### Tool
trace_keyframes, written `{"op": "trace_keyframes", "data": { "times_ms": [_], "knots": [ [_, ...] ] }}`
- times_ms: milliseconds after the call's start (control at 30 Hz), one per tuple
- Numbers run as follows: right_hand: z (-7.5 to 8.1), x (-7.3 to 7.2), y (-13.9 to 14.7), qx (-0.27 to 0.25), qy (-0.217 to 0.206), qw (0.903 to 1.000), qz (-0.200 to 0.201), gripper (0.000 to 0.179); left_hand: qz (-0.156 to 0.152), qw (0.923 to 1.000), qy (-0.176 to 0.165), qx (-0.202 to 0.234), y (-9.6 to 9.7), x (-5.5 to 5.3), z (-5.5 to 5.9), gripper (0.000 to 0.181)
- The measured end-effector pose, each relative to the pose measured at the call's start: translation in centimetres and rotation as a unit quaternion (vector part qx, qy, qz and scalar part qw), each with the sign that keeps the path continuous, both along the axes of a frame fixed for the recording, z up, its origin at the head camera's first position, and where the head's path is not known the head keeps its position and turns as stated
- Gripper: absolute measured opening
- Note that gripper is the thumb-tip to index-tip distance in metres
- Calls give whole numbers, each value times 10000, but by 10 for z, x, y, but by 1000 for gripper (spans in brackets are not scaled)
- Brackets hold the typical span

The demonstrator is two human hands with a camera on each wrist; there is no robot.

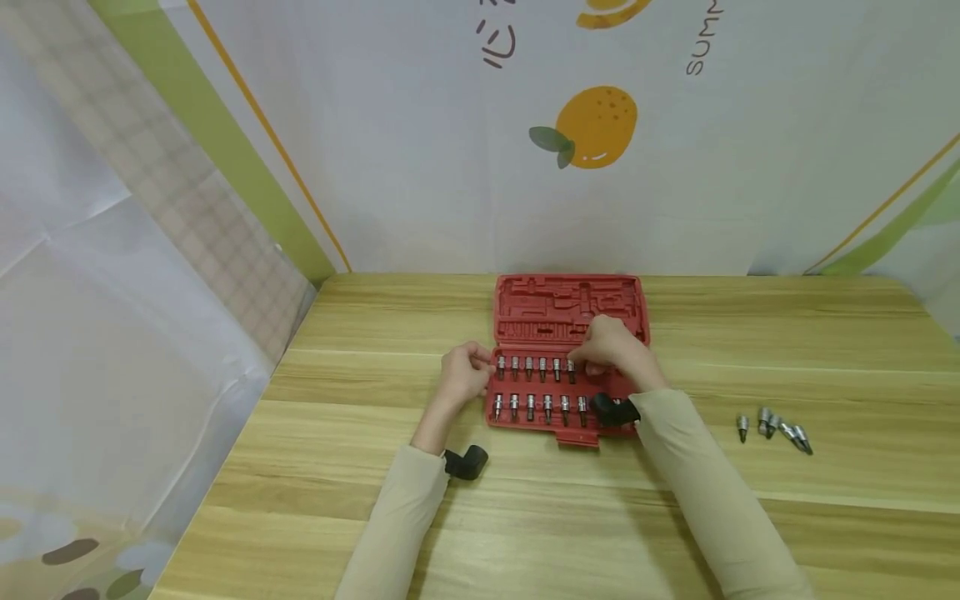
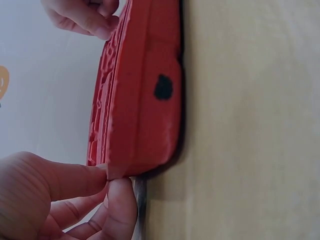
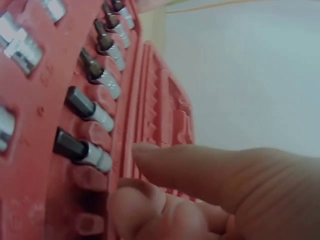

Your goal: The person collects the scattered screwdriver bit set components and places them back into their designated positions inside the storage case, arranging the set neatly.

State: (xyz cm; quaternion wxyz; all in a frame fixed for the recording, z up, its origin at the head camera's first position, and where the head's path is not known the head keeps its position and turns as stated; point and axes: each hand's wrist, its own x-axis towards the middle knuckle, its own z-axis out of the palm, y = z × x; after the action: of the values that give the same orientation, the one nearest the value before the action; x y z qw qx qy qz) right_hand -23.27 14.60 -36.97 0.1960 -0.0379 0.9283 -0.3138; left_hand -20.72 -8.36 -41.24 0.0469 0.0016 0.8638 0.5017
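Observation:
A red plastic socket case (image 1: 551, 437) lies unfolded on the wooden table, with two rows of silver bit sockets in its near half. My left hand (image 1: 465, 372) pinches the case's left corner between thumb and fingers; the left wrist view shows this grip (image 2: 75, 200) up close. Over the back row, my right hand (image 1: 611, 343) is beside the row's last seated bit socket (image 3: 82, 152). Its thumb (image 3: 190, 167) is extended above bent fingers, with a gap between the tips and nothing seen in it. An unfilled slot (image 3: 92, 200) shows beside that bit socket.
Several loose bit sockets (image 1: 787, 431) lie on the table to the right of the case. The case's moulded lid (image 1: 517, 287) lies back toward a printed curtain (image 1: 420, 167) behind the table. Black wrist mounts (image 1: 467, 462) sit on both wrists.

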Motion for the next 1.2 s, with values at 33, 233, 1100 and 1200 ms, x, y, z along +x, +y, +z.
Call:
{"op": "trace_keyframes", "data": {
  "times_ms": [33, 233, 1100, 1200],
  "knots": [
    [1, 1, 2, -82, -3, 10000, -54, 39, 5, 10000, -4, 2, 0, 0, 0, 10],
    [2, 9, 12, -347, 8, 9989, -323, 34, -16, 10000, 7, 18, -1, -1, -1, 9],
    [8, 48, 50, -1512, 1355, 9781, -455, 24, 45, 10000, -29, 1, 0, 1, 1, 9],
    [7, 52, 55, -1431, 1608, 9754, -476, 21, 50, 10000, -76, 17, 0, 1, 2, 10]
  ]
}}
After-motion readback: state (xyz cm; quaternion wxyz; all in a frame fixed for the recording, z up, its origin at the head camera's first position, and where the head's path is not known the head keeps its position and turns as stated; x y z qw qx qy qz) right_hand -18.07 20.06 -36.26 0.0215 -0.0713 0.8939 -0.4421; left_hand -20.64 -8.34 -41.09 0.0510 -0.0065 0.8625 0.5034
